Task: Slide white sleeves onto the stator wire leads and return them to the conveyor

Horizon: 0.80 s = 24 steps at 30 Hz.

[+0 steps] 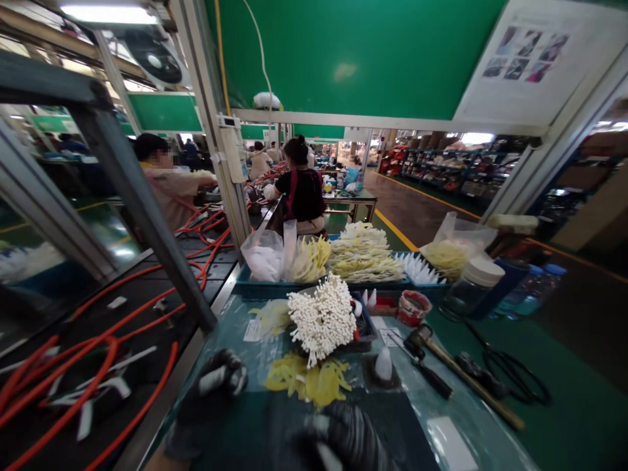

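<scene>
My left hand (218, 379), in a dark glove with pale fingertips, is curled closed above the left side of the work mat. Whatever it may hold is hidden. My right hand (350, 435), in a striped dark glove, is low in the view and partly blurred. Its fingers are bent together, with a pale patch below them that I cannot make out. Just beyond both hands lie yellow translucent strips (314, 379). Behind these is a heap of thin white sticks with rounded ends (324, 317). A white cone (383, 363) stands on a dark base to the right.
A hammer (471, 376), a dark-handled tool (434, 379) and a red-rimmed pot (413, 307) are at the right. Blue trays (260, 288) of strips and cones line the back. On the left, orange hoses (142, 320) cross a black conveyor; a metal post (147, 209) stands beside it.
</scene>
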Tool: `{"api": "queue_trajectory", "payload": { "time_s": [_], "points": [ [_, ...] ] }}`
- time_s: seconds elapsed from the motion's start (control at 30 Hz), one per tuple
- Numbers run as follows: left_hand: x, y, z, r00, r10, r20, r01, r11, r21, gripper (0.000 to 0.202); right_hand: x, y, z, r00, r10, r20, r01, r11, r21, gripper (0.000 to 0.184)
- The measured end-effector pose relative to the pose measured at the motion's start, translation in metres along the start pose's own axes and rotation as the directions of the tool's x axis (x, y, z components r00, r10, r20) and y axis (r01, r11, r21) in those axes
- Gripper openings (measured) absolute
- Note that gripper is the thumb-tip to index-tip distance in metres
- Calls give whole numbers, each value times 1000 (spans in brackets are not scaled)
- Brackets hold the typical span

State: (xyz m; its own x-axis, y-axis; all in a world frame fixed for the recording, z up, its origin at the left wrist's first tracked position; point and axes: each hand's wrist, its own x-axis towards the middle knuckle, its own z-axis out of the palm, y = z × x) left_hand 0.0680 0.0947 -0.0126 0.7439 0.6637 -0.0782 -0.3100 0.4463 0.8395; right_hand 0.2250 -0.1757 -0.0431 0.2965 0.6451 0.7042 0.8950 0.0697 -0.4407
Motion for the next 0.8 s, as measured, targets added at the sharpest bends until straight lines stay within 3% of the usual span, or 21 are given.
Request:
{"api": "queue_trajectory", "payload": {
  "time_s": [0.07, 0.27, 0.43, 0.6, 0.8],
  "points": [
    [-1, 0, 0, 1000, 8, 4, -8, 1000, -19, 42, 2, 0, -3, 1000, 0, 14, 0, 999, 40, 37],
    [-3, 2, 1, 999, 11, 42, -10, 1000, -23, 39, 16, 5, -20, 974, -170, 150, 162, 985, 62, 38],
    [-3, 3, 3, 999, 45, 13, -44, 997, -66, 39, 16, 10, -19, 966, -212, 149, 205, 977, 62, 36],
    [1, 1, 1, 992, 92, 82, -87, 994, -62, 36, 11, 12, -11, 974, -199, 104, 196, 980, 34, 39],
    [2, -1, -3, 986, 116, 122, -107, 991, -77, 32, 14, 10, -18, 964, -206, 167, 202, 978, 44, 36]
  ]
}}
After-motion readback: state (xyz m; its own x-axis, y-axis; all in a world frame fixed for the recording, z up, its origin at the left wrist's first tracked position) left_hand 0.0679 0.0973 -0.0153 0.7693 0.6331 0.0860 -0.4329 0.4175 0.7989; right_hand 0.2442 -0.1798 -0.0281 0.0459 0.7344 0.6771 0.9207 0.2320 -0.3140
